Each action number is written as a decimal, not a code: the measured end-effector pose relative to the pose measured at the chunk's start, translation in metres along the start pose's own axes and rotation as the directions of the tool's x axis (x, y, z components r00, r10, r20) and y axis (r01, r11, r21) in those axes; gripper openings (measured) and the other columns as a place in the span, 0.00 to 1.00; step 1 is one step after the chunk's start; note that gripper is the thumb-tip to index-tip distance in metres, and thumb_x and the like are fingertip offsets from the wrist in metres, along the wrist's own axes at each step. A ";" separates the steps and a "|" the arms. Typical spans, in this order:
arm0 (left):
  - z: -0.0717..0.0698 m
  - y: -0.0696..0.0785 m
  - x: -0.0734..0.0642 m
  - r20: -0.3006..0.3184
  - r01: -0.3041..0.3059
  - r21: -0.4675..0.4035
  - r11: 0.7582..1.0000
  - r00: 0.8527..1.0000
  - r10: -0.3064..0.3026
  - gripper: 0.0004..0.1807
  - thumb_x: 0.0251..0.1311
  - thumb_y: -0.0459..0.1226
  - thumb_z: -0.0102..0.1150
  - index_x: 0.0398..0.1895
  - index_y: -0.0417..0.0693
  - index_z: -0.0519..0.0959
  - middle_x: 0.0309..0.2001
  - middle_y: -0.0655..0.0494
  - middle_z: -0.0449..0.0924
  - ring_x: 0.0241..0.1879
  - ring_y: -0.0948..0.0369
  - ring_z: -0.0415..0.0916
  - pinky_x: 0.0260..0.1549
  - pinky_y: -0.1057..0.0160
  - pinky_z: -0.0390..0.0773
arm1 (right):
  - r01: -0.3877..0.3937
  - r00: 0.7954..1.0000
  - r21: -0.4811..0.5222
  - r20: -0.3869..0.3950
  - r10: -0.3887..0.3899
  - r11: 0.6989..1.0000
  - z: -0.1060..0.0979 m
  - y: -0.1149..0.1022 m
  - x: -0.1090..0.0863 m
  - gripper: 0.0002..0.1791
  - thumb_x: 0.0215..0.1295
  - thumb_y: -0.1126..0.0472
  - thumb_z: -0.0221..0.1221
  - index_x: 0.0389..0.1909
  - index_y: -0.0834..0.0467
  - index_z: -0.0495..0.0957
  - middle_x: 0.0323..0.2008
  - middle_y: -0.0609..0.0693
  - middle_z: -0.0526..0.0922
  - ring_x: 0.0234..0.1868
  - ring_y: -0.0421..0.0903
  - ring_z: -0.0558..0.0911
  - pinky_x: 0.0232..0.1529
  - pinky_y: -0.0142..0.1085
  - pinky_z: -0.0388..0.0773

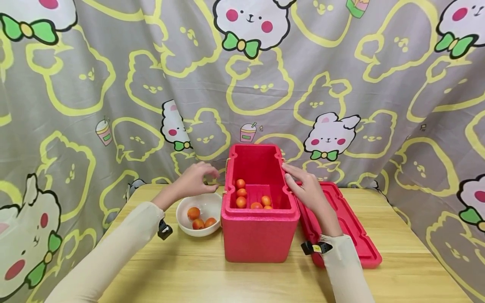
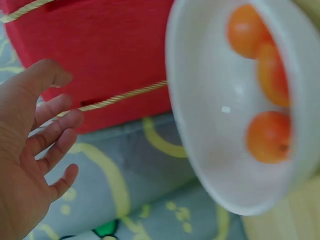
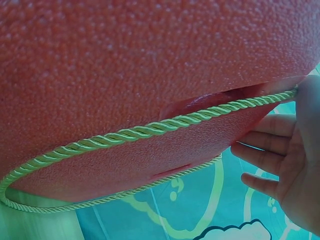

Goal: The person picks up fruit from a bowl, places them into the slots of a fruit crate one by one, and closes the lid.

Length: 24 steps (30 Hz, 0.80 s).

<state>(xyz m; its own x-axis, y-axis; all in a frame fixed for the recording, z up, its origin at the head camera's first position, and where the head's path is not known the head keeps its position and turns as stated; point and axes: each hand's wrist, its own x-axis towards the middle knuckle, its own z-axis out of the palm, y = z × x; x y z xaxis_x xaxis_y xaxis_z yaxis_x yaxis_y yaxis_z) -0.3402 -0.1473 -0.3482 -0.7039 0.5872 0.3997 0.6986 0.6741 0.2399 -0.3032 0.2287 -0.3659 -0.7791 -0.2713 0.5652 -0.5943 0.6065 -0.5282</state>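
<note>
My left hand (image 1: 195, 179) hovers just above the back of a white bowl (image 2: 200, 165), beside the red foam box. Its fingers are loosely bent and hold nothing. Inside the bowl lie three small orange-red tomatoes (image 1: 193, 213). The red box (image 1: 260, 237) stands uncovered in the middle of the table, and several more tomatoes (image 1: 241, 202) sit on its floor. My right hand (image 1: 307, 189) rests its fingers on the box's right rim. In the right wrist view those fingers lie fairly straight at the box edge, near a gold rope handle (image 3: 165, 125).
A red lid (image 1: 354, 227) lies on the wooden table (image 1: 170, 269) to the right of the box, partly under my right forearm. Close behind the box hangs a grey patterned curtain (image 1: 204, 92). Another gold rope (image 2: 125, 95) runs along the box's left side.
</note>
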 end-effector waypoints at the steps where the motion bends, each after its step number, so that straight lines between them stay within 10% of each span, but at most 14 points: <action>1: 0.003 -0.002 -0.004 0.019 0.000 -0.009 1.000 1.000 0.000 0.13 0.52 0.40 0.73 0.40 0.47 0.86 0.38 0.56 0.87 0.41 0.57 0.78 0.44 0.54 0.77 | 0.000 1.000 0.000 0.000 0.000 1.000 0.000 0.000 0.000 0.26 0.73 0.56 0.58 0.70 0.55 0.74 0.68 0.55 0.77 0.68 0.56 0.77 0.56 0.54 0.80; 14: 0.044 -0.015 -0.045 0.312 0.100 -0.144 0.984 0.949 -0.051 0.18 0.48 0.42 0.76 0.41 0.45 0.85 0.38 0.54 0.86 0.40 0.54 0.80 0.42 0.62 0.78 | 0.000 1.000 0.003 0.003 0.000 1.000 -0.001 0.000 -0.001 0.26 0.73 0.56 0.58 0.70 0.55 0.74 0.68 0.55 0.77 0.67 0.56 0.78 0.54 0.53 0.82; 24: 0.049 -0.012 -0.050 0.333 0.063 -0.168 0.984 0.943 -0.003 0.14 0.46 0.38 0.75 0.36 0.44 0.84 0.33 0.51 0.84 0.35 0.54 0.79 0.36 0.66 0.75 | 0.000 1.000 0.006 0.002 0.000 1.000 0.000 0.001 -0.002 0.26 0.73 0.56 0.58 0.70 0.55 0.74 0.68 0.56 0.77 0.67 0.58 0.78 0.54 0.56 0.81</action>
<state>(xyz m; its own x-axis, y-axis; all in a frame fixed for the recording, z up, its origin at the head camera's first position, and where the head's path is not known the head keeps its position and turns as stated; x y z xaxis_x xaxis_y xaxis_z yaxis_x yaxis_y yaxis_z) -0.3199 -0.1631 -0.4146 -0.7089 0.7006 0.0814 0.6646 0.6249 0.4097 -0.3023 0.2299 -0.3672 -0.7797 -0.2730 0.5635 -0.5952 0.6024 -0.5318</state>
